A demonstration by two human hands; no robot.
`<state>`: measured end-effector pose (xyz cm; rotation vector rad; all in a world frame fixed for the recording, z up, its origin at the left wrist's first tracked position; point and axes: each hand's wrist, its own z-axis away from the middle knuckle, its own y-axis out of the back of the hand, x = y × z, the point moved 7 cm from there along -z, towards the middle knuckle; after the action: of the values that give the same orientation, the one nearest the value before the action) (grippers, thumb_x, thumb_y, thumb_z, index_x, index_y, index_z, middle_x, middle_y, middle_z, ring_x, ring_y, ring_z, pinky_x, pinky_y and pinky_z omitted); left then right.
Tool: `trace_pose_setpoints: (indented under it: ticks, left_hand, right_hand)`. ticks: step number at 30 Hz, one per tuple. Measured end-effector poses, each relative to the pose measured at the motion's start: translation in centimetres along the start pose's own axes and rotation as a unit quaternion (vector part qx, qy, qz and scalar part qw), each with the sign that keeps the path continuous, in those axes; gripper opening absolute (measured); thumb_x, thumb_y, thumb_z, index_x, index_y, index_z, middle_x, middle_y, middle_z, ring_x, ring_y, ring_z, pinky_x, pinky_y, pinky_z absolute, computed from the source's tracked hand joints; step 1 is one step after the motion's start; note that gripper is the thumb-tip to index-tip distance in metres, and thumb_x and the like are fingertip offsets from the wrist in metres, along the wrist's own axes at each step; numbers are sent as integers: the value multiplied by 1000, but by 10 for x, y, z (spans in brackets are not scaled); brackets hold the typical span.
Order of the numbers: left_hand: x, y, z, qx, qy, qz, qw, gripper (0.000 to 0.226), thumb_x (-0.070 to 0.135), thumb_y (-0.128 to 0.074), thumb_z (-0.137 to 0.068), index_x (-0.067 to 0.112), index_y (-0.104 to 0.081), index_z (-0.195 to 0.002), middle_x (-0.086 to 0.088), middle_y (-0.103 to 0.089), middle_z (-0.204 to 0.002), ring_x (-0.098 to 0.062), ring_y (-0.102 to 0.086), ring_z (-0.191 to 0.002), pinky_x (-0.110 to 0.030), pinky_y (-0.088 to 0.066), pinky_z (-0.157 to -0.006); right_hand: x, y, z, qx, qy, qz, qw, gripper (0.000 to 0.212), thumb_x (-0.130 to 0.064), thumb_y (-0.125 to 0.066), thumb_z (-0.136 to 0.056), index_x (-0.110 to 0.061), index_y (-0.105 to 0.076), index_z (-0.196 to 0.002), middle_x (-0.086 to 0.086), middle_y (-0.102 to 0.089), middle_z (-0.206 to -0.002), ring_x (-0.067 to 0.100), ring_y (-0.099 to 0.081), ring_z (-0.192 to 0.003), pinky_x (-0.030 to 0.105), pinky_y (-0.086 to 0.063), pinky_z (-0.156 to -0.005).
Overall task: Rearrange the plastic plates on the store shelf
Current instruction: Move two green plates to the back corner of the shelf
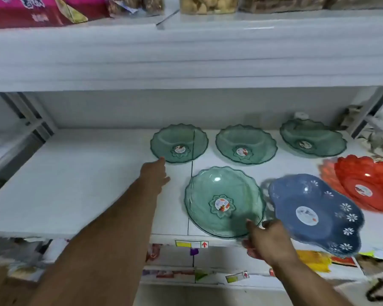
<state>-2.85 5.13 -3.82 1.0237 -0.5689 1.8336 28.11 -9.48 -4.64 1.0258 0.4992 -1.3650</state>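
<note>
Currently six plastic plates lie on the white shelf (80, 182). The left hand (155, 173) reaches, fingers extended and holding nothing, to the rim of the rear-left green plate (179, 142). The right hand (269, 238) pinches the near rim of the front green plate (224, 202), beside the blue plate (314, 214). Judged light, thin, stiff and slick; grip at the scalloped rim, thumb above.

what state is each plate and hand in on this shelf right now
rear-left green scalloped plastic plate: flat on shelf, left fingers at its front rim
rear-middle green plate: flat, untouched
rear-right green plate: flat, untouched
front green plate: flat, right fingers on its front edge
blue flower-pattern plate: tilted, overhanging the shelf edge
red plate: stacked, blurred
left hand: open, reaching
right hand: touching plate edge, grip unclear
</note>
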Motion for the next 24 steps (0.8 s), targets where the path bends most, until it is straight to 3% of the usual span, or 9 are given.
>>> trace_pose_setpoints:
  ticks: [2, 5, 7, 12, 17, 20, 24]
  left_hand:
    - [2, -3, -16, 1, 15, 16, 1000, 28, 29, -62, -93, 6, -56, -80, -7, -57, -83, -22, -61, -72, -44, -55, -94]
    - [3, -13, -42, -23, 0, 24, 999, 37, 25, -56, -95, 1, -57, -123, -10, -60, -103, -30, -68, -102, -37, -59, -77]
    - [1, -17, -57, -23, 1, 29, 999, 42, 22, -55, -95, 1, -52, -131, -16, -63, -113, -31, -66, -112, -35, -58, -69]
    - [-1, -28, -74, -49, 21, 81, 995, 38, 10, -54, -97, -5, -50, -132, -20, -59, -117, -28, -61, -99, -37, -55, -85]
    - [4, -28, -80, -53, 21, 123, 991, 35, -5, -48, -96, -2, -53, -130, -19, -62, -120, -25, -64, -87, -38, -56, -89]
    - [13, -5, -70, -37, 11, 150, 988, 35, -5, -45, -97, -1, -53, -131, -20, -62, -114, -23, -62, -77, -39, -60, -78]
    - [33, 55, -45, 11, -14, 195, 981, 33, -4, -41, -97, 3, -56, -126, -16, -64, -95, -26, -64, -77, -41, -62, -63]
  right_hand:
    - [7, -7, -8, 6, -30, -38, 999, 18, -17, -61, -94, 1, -60, -97, 20, -72, -84, 22, -74, -55, 33, -59, -51]
    - [15, -12, -20, 9, -57, -74, 996, 20, -11, -55, -96, 4, -58, -108, 29, -72, -92, 26, -75, -58, 33, -60, -51]
    - [15, -11, -23, 14, -70, -93, 993, 20, -5, -49, -97, 7, -58, -110, 33, -71, -94, 24, -72, -53, 32, -60, -51]
    - [17, -17, -23, 15, -79, -130, 988, 24, -4, -48, -100, 0, -55, -122, 29, -72, -95, 26, -73, -56, 32, -60, -53]
    - [12, -18, -27, 29, -40, -131, 990, 20, -4, -50, -98, 1, -59, -115, 22, -73, -88, 26, -72, -62, 34, -62, -57]
    - [-1, -13, -21, 27, -2, -109, 994, 16, -4, -52, -95, 2, -65, -102, 19, -77, -82, 28, -74, -68, 40, -64, -64]
    - [-26, -11, -11, -3, 25, -128, 991, 14, -3, -52, -95, 2, -65, -97, 23, -76, -81, 29, -74, -68, 33, -62, -58]
